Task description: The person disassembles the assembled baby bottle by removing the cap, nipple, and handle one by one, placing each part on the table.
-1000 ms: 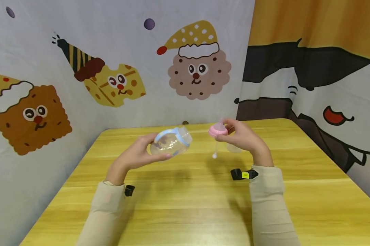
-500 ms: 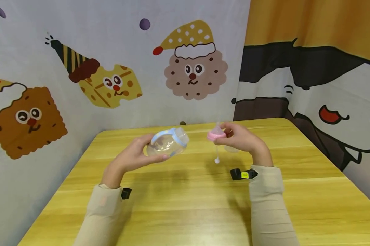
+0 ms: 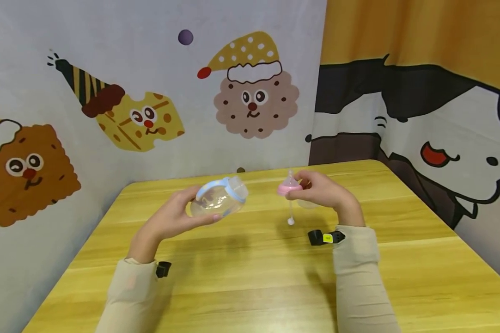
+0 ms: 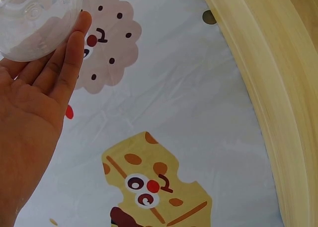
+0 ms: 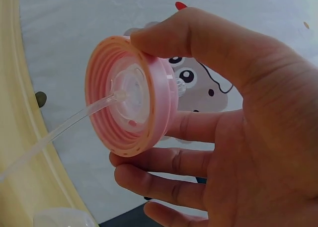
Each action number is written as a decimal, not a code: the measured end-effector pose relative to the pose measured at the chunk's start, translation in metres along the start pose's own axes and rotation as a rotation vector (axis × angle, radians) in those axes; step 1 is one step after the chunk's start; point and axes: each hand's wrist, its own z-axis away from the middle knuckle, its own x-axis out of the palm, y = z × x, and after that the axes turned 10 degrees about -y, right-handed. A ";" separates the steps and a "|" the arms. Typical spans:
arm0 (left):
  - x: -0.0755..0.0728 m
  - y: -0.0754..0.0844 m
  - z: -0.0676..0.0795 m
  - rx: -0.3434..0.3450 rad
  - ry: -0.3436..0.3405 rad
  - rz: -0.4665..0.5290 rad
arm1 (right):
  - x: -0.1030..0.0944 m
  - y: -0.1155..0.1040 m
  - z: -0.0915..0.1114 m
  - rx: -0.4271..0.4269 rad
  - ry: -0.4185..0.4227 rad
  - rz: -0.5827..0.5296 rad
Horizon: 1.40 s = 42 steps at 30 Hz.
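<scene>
My left hand grips a clear baby bottle with a light blue handle and collar. The bottle is tilted, its uncovered neck pointing up and to the right. Only the bottle's rounded clear base shows in the left wrist view, above the palm. With thumb and fingers, my right hand pinches the pink screw ring of the bottle's teat top by its edge. The clear teat points upward, and a thin straw hangs below with a white weight at its end. A gap separates bottle and ring.
A clear cap stands on the wooden table, partly hidden behind my right hand. Cartoon-printed cloth hangs behind the table and along its sides. A black wrist camera sits by the right cuff.
My right hand has lowered the teat top slightly and brought it more upright. The bottle keeps about the same tilt in my left hand. The whole head view has shifted a little.
</scene>
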 end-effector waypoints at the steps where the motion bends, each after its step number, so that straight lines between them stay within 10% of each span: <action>1: 0.000 0.000 0.000 -0.001 0.003 -0.002 | 0.000 0.000 0.001 -0.003 -0.004 0.002; 13: 0.004 -0.003 0.008 0.014 0.005 -0.030 | 0.009 0.009 0.000 0.029 -0.068 -0.013; 42: 0.003 0.000 0.004 -0.016 0.025 -0.019 | 0.058 0.053 -0.058 0.229 0.349 0.253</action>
